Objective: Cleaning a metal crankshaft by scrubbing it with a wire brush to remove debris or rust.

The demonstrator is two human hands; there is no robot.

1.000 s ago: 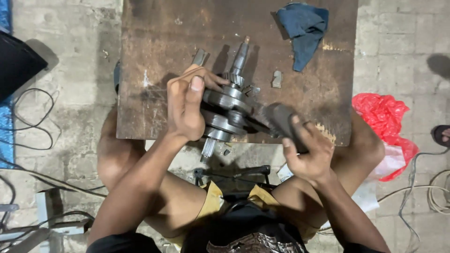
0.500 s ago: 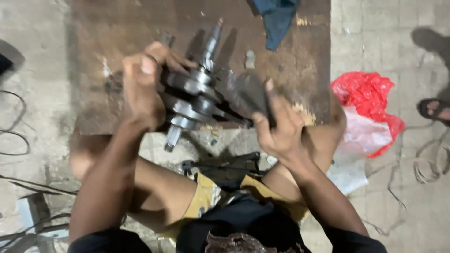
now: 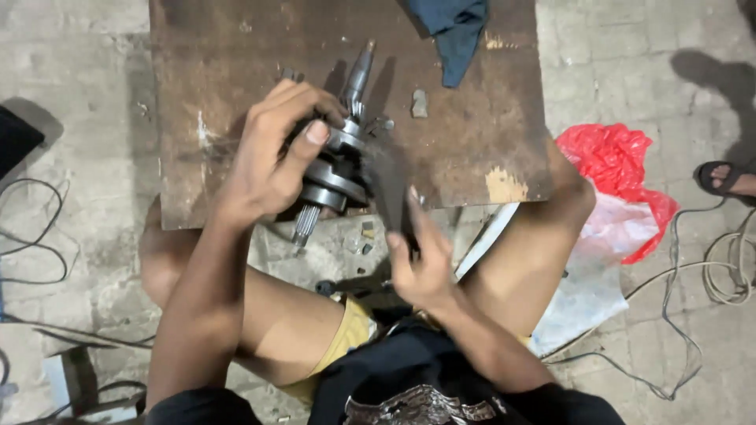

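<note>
My left hand (image 3: 272, 157) grips a steel crankshaft (image 3: 339, 157) by its round webs and holds it tilted over the front edge of a worn wooden board (image 3: 236, 63). The long tapered end of the shaft points up and away from me, and the splined end points down toward my knee. My right hand (image 3: 417, 264) is closed on a dark, blurred part (image 3: 386, 189) that hangs from the crankshaft's middle, probably its connecting rod.
A blue cloth (image 3: 453, 27) and a small grey metal piece (image 3: 420, 102) lie on the board. A red and white plastic bag (image 3: 622, 197) lies at the right, near another person's sandalled foot (image 3: 728, 179). Cables (image 3: 31, 236) run along both sides of the concrete floor.
The right hand has slid down along the dark part toward my body. The left hand keeps its grip on the crankshaft, which stays tilted over the board's front edge.
</note>
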